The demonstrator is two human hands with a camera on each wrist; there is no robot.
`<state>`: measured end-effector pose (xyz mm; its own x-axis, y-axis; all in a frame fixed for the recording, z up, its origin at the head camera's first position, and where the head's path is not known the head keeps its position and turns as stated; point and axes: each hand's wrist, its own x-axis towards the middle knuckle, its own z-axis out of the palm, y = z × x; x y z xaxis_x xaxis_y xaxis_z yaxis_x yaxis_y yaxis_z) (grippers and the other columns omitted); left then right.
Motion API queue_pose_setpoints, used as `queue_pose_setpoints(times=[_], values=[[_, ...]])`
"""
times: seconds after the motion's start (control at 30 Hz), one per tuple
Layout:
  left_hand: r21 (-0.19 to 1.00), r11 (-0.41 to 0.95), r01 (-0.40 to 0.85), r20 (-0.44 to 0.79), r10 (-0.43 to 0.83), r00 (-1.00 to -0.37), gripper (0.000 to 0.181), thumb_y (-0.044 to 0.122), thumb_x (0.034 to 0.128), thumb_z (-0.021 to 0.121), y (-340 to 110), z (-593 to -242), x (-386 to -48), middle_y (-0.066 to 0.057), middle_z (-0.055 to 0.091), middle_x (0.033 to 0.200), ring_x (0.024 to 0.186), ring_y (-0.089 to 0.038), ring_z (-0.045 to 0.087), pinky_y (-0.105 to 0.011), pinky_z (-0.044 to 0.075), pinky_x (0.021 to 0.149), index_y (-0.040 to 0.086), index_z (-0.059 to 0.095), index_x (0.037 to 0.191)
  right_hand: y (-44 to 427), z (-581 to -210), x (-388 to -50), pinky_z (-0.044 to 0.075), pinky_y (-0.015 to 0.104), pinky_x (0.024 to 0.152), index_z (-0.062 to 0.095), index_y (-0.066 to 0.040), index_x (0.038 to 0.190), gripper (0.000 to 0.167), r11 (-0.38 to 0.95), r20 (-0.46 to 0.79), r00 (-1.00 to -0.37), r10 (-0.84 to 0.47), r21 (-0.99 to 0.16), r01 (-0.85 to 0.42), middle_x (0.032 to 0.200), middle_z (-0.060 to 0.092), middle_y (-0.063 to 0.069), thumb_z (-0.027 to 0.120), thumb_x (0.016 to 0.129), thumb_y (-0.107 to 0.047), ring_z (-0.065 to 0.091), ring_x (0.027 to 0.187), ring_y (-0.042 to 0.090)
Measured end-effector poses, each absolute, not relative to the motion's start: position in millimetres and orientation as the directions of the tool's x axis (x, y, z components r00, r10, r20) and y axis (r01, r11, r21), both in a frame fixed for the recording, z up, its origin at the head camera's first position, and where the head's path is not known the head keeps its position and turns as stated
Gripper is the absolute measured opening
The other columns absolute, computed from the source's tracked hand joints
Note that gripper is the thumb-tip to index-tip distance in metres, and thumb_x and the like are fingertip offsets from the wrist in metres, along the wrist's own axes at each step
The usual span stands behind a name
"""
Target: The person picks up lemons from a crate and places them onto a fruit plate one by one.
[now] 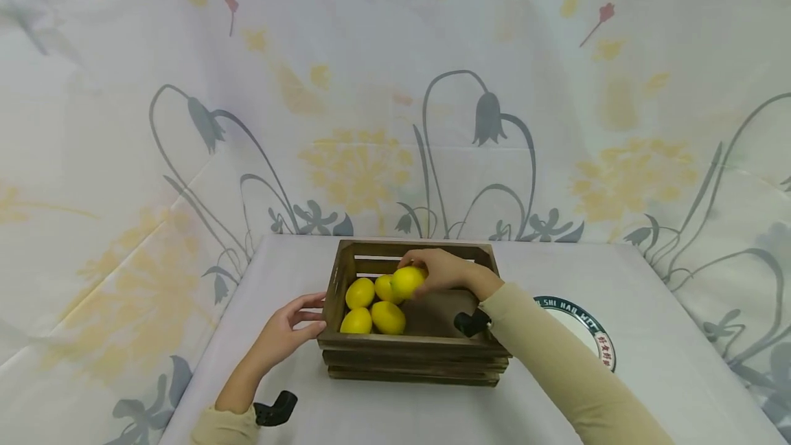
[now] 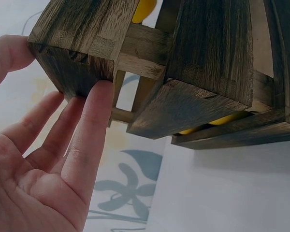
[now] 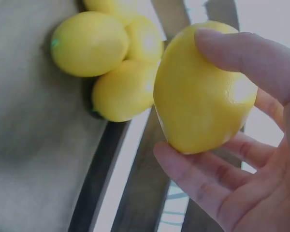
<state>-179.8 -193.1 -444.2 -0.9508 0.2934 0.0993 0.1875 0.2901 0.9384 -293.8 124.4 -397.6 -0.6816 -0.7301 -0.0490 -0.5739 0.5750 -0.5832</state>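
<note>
Lemons crowd the left part of a slatted wooden crate [image 1: 414,340] on a white tabletop [image 1: 296,362], four of them resting on the crate's floor. A fifth, the held lemon [image 1: 408,283], is in the person's right hand [image 1: 442,269], which reaches in over the right part of the crate. That hand is narrowed around the fruit: from the right wrist, I see the thumb across one side and fingers curled against the other. The held lemon is within the crate's outline, close to the resting lemons [image 3: 89,44]; whether it touches any of them I cannot tell.

The person's left hand [image 1: 289,332] is spread fairly wide at the crate's left end. From its own wrist, the fingertips [image 2: 99,94] press against the dark, rough-grained wood near a corner, and yellow shows through the gaps between the slats.

To the right of the crate is a round white plate [image 1: 590,322] with a dark green lettered rim and a red-and-white label, partly hidden by the right forearm. Both arms wear beige sleeves [image 1: 575,369], with a black device [image 1: 276,408] at each wrist. Behind everything stands a pale backdrop [image 1: 383,40] printed with grey bellflowers and yellow blooms.
</note>
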Motion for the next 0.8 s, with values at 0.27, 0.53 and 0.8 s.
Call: queue_pose_setpoints(times=[0.27,0.53,0.8], values=[[0.938,0.294,0.185,0.097,0.291,-0.952,0.051,0.013,0.0866,0.066,-193,-444,-180,-0.021,0.051,0.125,0.107,-0.036,0.054,-0.027,0.051,0.075,0.002,0.047,0.133,131,-387,-289,0.047,0.035,0.080,0.055,-0.016,0.121,0.053,0.574,0.028,-0.778,-0.628,-0.658,-0.487,0.112,0.058,0.008,0.079,0.074,-0.022,0.056,0.098,0.022],[0.936,0.301,0.184,0.096,0.286,-0.953,0.051,0.014,0.0865,0.067,-192,-444,-179,-0.020,0.051,0.124,0.107,-0.035,0.054,-0.026,0.051,0.075,0.003,0.048,0.133,136,-374,-280,0.050,0.034,0.072,0.052,-0.015,0.125,0.056,0.540,0.093,-0.846,-0.526,-0.731,-0.416,0.121,0.053,0.016,0.077,0.076,-0.024,0.058,0.089,0.023],[0.933,0.301,0.196,0.108,0.287,-0.952,0.051,0.013,0.0863,0.067,-193,-444,-178,-0.020,0.052,0.124,0.107,-0.035,0.054,-0.027,0.051,0.074,0.002,0.048,0.132,138,-368,-272,0.051,0.033,0.066,0.054,-0.016,0.125,0.059,0.502,0.201,-0.881,-0.429,-0.757,-0.417,0.114,0.055,0.014,0.079,0.073,-0.028,0.058,0.085,0.023]])
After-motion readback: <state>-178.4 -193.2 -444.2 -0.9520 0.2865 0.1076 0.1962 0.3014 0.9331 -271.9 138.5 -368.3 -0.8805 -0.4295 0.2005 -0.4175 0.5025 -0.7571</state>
